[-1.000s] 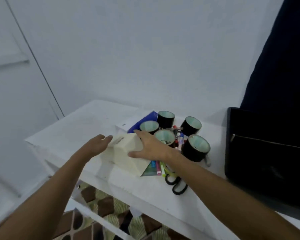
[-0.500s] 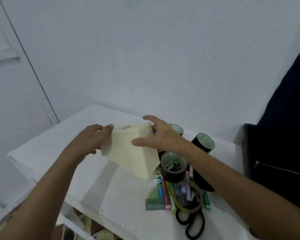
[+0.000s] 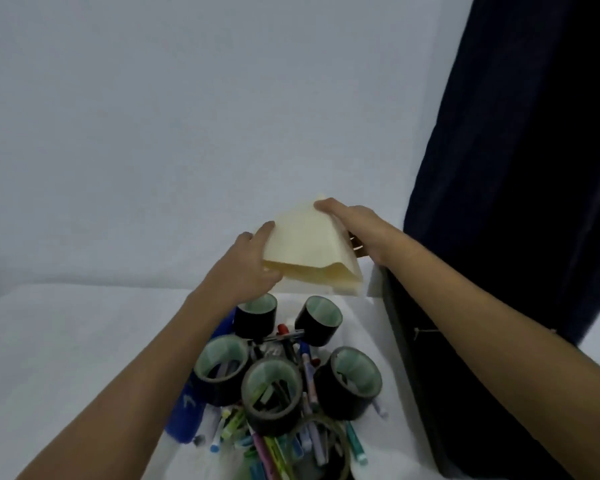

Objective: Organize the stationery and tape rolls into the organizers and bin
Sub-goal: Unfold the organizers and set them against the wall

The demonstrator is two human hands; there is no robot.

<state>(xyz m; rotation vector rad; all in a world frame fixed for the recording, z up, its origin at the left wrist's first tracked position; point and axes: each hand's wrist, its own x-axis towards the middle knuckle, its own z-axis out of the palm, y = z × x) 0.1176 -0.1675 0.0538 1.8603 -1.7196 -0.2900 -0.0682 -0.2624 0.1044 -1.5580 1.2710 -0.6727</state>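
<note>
holding cream organizer (image 3: pixel 309 244) aloft, both hands

I held the cream organizer (image 3: pixel 309 251) tilted in the air between both hands, my left hand (image 3: pixel 246 268) gripping its near-left edge and my right hand (image 3: pixel 357 226) its far-right side. Below it, black tape rolls (image 3: pixel 272 389) sat on scattered pens (image 3: pixel 309 375) on the white counter (image 3: pixel 66 341).
</note>
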